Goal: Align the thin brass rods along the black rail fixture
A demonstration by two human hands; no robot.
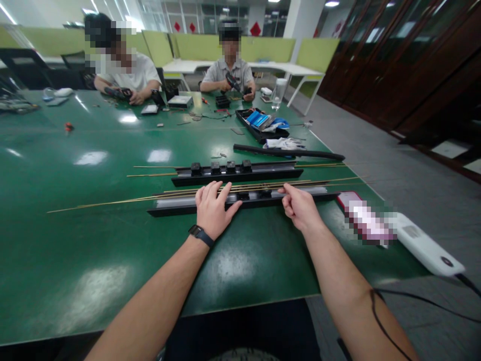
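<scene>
My left hand [213, 208] lies with spread fingers over several thin brass-coloured rods [176, 191] and the near black channel [176, 210]. Its fingertips touch or nearly touch the rods; the palm side is hidden. To the right, my right hand [298, 205] has its fingers curled, with the index finger and thumb pinched at the rods above the same channel. The exact grip is partly hidden. Small black blocks [265, 193] sit in this channel between my hands. Just beyond lies a second black channel [236, 176] with several black blocks [215, 167] in a row.
A phone [361, 215] and a white device [424, 243] with a black cable lie at the right edge. Behind the channels are a black strip [289, 152], gloves [285, 144] and a black tray [259, 131]. Two people sit across the green table [112, 200], holding tools.
</scene>
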